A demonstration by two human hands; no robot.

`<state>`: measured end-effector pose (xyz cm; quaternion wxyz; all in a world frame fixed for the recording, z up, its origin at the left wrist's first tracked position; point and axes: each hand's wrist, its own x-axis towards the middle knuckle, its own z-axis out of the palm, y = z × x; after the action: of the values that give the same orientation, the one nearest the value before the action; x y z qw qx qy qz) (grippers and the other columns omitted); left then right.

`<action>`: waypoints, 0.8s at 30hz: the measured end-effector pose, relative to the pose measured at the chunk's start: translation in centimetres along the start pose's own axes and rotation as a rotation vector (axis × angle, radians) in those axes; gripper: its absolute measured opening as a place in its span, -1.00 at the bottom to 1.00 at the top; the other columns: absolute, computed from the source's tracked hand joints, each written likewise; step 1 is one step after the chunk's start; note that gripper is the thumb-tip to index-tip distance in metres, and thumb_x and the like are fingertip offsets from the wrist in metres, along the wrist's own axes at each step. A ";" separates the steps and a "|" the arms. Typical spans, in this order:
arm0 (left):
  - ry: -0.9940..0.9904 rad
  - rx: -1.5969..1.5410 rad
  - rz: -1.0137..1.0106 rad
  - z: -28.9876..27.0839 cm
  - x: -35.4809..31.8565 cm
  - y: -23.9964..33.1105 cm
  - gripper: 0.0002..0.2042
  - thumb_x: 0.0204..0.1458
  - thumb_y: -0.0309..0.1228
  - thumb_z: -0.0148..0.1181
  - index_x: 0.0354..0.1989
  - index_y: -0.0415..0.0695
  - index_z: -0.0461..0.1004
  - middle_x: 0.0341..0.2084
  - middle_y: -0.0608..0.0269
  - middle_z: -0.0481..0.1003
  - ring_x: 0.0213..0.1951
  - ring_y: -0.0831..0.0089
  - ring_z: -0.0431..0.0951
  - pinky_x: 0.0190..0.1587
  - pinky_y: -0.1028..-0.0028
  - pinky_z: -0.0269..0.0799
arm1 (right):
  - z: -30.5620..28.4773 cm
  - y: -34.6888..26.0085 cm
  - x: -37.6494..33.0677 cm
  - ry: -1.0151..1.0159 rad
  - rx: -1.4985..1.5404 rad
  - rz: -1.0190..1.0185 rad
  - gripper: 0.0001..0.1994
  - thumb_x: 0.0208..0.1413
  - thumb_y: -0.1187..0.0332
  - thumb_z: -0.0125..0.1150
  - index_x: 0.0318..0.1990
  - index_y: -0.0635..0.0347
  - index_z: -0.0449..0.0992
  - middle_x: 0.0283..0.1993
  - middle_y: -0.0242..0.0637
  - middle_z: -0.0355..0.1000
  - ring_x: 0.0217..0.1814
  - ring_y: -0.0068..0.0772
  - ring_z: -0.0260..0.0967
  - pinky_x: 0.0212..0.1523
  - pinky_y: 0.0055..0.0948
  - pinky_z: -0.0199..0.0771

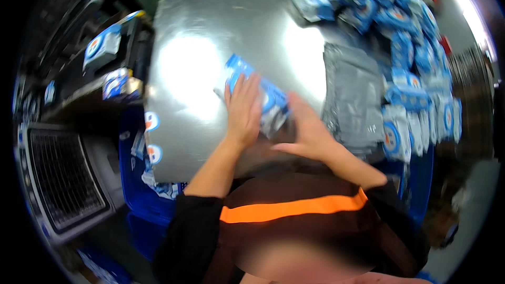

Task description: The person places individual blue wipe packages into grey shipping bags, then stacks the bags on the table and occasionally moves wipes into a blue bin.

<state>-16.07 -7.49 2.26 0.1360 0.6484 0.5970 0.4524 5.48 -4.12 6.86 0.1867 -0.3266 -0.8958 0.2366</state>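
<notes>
A blue and white plastic packet (263, 97) lies on the shiny metal table (200, 63) in front of me. My left hand (243, 109) rests flat on top of the packet, fingers spread. My right hand (307, 129) holds the packet's near right end, partly wrapped around it. A stack of grey plastic mailing bags (353, 97) lies just right of my right hand. The lower part of the packet is hidden under both hands.
Many blue and white packets (405, 37) are piled along the table's right and far side. A blue bin (142, 179) with more packets stands at the table's left edge. A grey wire-grid crate (63, 179) and dark shelving (105, 58) with packets are at far left.
</notes>
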 end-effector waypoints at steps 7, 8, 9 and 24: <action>0.161 -0.674 -0.356 -0.7 -3.2 5.4 -0.61 0.26 -0.49 -0.16 0.23 -0.30 0.36 0.20 0.04 0.41 0.27 0.28 0.36 0.35 0.28 0.20 | -0.2 1.2 -0.8 -0.046 0.476 0.345 -0.03 -0.12 0.10 0.49 0.45 0.17 0.11 0.30 0.09 0.29 0.29 -0.07 0.30 0.31 -0.19 0.28; 0.202 -0.642 -0.265 -1.0 -2.0 5.8 -0.67 0.24 -0.54 -0.11 0.14 -0.31 0.39 0.10 0.09 0.45 0.15 0.33 0.43 0.27 0.33 0.28 | -1.3 2.0 -1.7 -0.015 0.755 0.435 -0.07 -0.09 0.13 0.46 0.45 0.17 0.14 0.28 0.05 0.33 0.27 -0.15 0.34 0.30 -0.24 0.30; 0.254 -0.613 -0.174 -1.0 -0.6 6.3 -0.72 0.21 -0.58 -0.06 0.06 -0.33 0.43 0.00 0.13 0.50 0.03 0.37 0.50 0.19 0.37 0.36 | -2.5 2.9 -3.0 0.026 1.095 0.507 -0.13 -0.05 0.21 0.41 0.44 0.16 0.16 0.25 -0.02 0.36 0.24 -0.24 0.36 0.28 -0.30 0.32; -0.390 -0.013 0.307 21.5 8.7 9.0 -0.88 0.06 -0.39 0.27 -0.27 -0.11 0.61 -0.39 0.07 0.54 -0.31 0.06 0.57 -0.23 0.20 0.50 | -12.5 9.6 -22.1 0.412 0.129 0.398 -0.21 -0.35 0.34 0.49 0.25 0.04 0.47 0.22 0.03 0.33 0.26 0.04 0.32 0.30 -0.21 0.27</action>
<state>4.85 5.86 0.49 0.1826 0.8056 0.4510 0.3379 32.22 -8.77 7.90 0.3351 -0.5246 -0.7403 0.2538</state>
